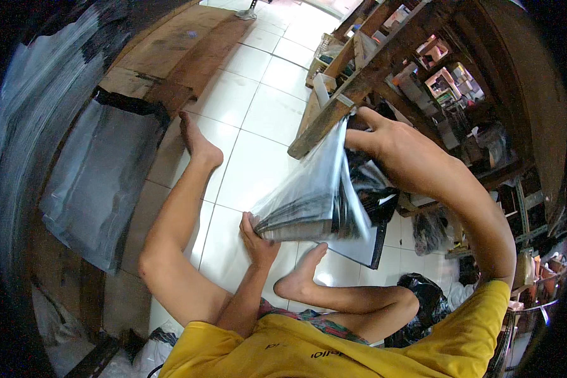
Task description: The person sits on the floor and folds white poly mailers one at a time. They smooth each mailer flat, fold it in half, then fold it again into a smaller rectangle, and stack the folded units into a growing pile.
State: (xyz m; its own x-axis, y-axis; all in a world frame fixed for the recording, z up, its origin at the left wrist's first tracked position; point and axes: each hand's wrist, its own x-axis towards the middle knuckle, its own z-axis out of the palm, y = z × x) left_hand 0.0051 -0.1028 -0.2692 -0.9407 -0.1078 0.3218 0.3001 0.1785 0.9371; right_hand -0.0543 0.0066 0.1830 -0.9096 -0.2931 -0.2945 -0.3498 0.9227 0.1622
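A bundle of greyish, see-through plastic bags (312,192) with dark edges hangs fanned out over the floor between my hands, its lower edge blurred. My left hand (258,242) is closed on the bundle's lower left corner. At the upper end, my right hand (381,138) is closed round the top of the bundle, close to a wooden shelf post; part of its grip is hidden. Beneath the bundle, a pale flat sheet with a black edge (362,249) lies on the tiles, partly covered. Another grey plastic bag with a black top band (101,176) lies flat at the left.
Brown cardboard (189,60) runs along the left side under the flat bag. To the right stands a wooden shelf (334,116) loaded with mixed goods. A black plastic bag (425,299) sits beside my right knee. My bare legs rest on white floor tiles (242,170).
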